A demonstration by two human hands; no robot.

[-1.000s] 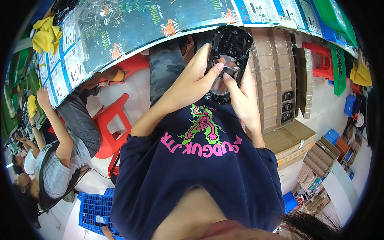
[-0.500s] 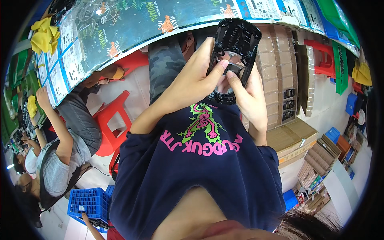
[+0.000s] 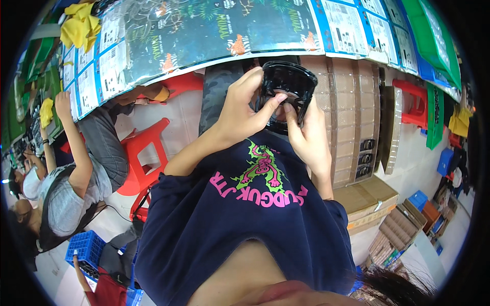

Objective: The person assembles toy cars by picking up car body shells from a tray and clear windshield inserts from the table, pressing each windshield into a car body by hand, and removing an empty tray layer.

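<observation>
In the head view, the left hand (image 3: 245, 106) and the right hand (image 3: 310, 137) both grasped one glossy black, rounded plastic shell (image 3: 288, 76); it was between their fingers, two thumbs over it, probably for steadiness. Right of the fingers, three small black parts (image 3: 364, 158) sat in one brown cardboard tray with cells (image 3: 343, 104), perhaps to be kept apart.

Head-worn, the wide fisheye view looks steeply down and slightly forward, straight edges bending toward its dark round border. The navy shirt (image 3: 245, 224) sits very near, the black shell (image 3: 290, 77) farther out, the counter (image 3: 204, 47) arching beyond.
</observation>
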